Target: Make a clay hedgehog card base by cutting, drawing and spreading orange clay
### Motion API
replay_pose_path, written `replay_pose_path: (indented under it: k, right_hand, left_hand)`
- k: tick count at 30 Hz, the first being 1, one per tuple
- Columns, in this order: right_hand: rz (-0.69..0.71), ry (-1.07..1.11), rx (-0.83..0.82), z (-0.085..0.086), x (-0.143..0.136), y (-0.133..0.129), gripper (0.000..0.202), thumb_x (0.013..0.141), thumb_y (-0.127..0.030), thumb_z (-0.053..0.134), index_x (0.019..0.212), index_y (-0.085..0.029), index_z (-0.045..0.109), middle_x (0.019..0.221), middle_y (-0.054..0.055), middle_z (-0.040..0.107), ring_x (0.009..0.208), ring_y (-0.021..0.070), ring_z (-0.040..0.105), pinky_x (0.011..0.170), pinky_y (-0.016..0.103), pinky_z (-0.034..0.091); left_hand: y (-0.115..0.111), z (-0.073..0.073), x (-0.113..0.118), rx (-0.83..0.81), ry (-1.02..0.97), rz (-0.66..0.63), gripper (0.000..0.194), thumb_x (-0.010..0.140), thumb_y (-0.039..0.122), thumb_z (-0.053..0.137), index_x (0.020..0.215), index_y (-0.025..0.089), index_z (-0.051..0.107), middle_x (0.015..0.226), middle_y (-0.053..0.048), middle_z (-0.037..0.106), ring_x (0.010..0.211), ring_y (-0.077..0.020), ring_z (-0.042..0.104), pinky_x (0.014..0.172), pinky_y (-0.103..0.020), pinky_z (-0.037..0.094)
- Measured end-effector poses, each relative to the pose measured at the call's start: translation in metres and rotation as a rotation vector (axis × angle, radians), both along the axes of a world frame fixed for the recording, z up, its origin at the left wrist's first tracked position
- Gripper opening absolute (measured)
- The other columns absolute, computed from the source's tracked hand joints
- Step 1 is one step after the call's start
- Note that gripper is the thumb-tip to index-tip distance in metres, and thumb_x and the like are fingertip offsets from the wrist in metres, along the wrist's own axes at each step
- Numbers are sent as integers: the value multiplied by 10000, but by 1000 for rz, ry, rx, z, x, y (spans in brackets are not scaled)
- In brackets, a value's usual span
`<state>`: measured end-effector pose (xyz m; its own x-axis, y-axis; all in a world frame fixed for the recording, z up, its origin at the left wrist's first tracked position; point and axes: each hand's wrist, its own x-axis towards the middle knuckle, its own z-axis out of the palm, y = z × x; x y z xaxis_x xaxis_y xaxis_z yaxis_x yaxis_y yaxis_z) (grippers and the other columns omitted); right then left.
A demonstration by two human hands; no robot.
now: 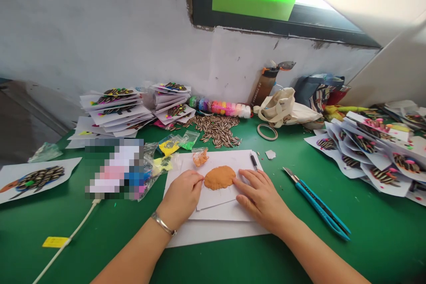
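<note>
On the near middle of the green table: work site, described from the clay outward.
Clay: a flat orange clay patch, roughly oval, lies pressed on the top white card, far-centre of that card.
Card stack: the top card sits askew on larger white sheets; nothing pins them to the green table.
Left hand: left hand rests on the card at the clay's left rim, fingers curled loosely, tips touching the edge; it grips nothing. A metal bangle is on the wrist.
Right hand: right hand lies flat at the clay's right rim, fingers spread narrow and extended, tips against the clay; nothing held.
Near things: small bag of orange clay just beyond the patch; a pen on the card's right edge; blue utility knife to the right; pile of sunflower seeds further off; yellow and green clay bags to the left.
Risk 1: uneven finger pressure could thin or tear the rim of the patch, judged from how thin it looks.
Risk 2: pushing sideways could slide the loose top card over the sheets and skew the shape.
Risk 3: the right forearm lies close to the knife; whether its blade is out I cannot tell.
Risk 4: stray seeds or crumbs could be pressed into the soft surface.
</note>
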<state>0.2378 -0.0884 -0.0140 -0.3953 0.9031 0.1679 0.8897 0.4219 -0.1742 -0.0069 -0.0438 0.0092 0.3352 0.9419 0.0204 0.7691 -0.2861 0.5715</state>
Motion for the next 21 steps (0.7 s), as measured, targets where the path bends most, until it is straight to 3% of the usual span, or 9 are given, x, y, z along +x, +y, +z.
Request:
replay_pose_path:
  k: [11, 15, 21]
  right_hand:
    - [27, 55, 46, -2, 6, -2, 454, 901, -413, 455, 1334, -279, 470, 1399, 123, 424, 1279, 290, 390, 1048, 550, 294]
    - [44, 15, 62, 0, 4, -3, 431, 892, -433, 465, 1296, -291, 515, 1431, 133, 373, 1280, 307, 379, 1032, 562, 303]
    - [22, -26, 70, 3, -1, -2, 362, 909, -370, 444, 1237, -284, 571, 1373, 129, 450, 1231, 288, 434, 1030, 559, 299]
  left_hand:
    - [0, 0, 0, 4, -7, 1, 319, 872, 219, 372, 917, 172, 685, 997, -76, 663, 916, -195, 617, 844, -324, 486]
    - [0, 1, 0, 7, -10, -5, 329, 872, 205, 363, 922, 169, 686, 994, -72, 665, 908, -191, 623, 846, -319, 489]
    - [-1, 1, 1, 16, 5, -6, 325, 866, 183, 370, 936, 168, 687, 1004, -70, 666, 924, -189, 623, 858, -304, 487]
